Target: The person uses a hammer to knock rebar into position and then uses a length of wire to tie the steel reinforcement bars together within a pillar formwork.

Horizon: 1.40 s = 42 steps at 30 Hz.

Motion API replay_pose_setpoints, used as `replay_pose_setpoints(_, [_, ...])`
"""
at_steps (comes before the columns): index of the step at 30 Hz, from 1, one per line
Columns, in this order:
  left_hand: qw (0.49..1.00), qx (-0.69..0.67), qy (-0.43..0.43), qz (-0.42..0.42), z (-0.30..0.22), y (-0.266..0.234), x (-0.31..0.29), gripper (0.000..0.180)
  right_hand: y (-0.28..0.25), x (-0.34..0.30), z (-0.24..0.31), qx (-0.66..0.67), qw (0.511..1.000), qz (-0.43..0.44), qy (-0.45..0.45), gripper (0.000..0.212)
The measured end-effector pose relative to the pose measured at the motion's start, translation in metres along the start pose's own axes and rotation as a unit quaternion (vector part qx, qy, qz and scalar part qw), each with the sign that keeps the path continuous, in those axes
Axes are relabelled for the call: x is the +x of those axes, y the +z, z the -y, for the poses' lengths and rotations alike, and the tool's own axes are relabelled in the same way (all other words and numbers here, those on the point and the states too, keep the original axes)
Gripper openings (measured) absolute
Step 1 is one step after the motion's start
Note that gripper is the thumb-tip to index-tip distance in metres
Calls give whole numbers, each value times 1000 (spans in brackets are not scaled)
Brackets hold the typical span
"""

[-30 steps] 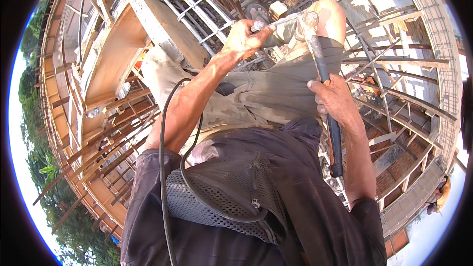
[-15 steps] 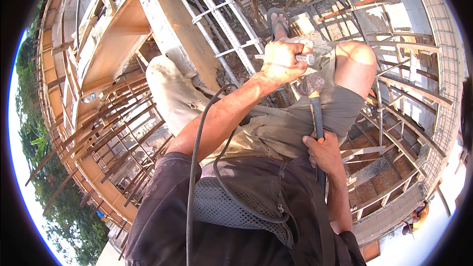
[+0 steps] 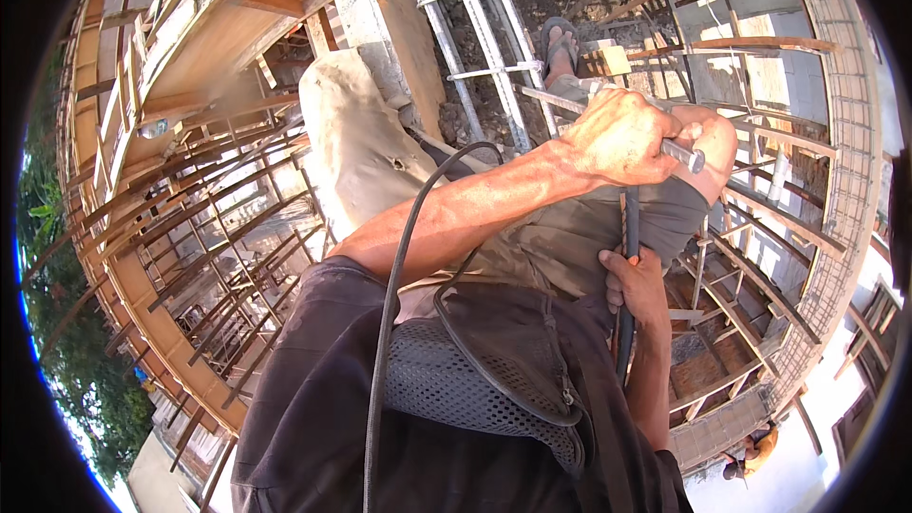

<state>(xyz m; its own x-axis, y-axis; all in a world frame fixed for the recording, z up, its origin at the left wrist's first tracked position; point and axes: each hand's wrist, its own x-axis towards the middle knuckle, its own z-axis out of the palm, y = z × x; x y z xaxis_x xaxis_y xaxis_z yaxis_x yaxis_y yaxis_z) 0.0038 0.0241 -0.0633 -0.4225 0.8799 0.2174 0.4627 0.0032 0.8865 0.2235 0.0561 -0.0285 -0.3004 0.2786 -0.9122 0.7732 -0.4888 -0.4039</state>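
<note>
The left grip [image 3: 622,138] closes around a metal rod [image 3: 684,155] near the right knee [image 3: 719,136]; the right grip [image 3: 636,287] wraps a dark tool handle [image 3: 632,218]. Good control likely wants the rod's exposed end unobstructed.

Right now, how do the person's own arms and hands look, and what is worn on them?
The left hand and the right hand wear no gloves. The left forearm and right forearm are bare, with no watch visible. The sleeves are dark and short. A thin dark cable crosses in front of the left forearm.
</note>
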Motion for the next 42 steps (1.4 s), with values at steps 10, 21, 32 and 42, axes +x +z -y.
replay_pose_setpoints(10, [997,39,-46,41,1,17,-14,19,-5,4,-14,12,999,3,-30,25])
replay_pose_setpoints(21, [998,24,25,-60,25,4,-28,15,-3,5,-17,-1,999,3,-41,24])
replay_pose_setpoints(32, [996,83,-40,10,20,20,-45,13,-1,2,-14,-18,999,-14,-39,25])
replay_pose_setpoints(42, [999,49,-6,-20,6,26,-40,16,-4,0,-14,-6,999,-7,-46,24])
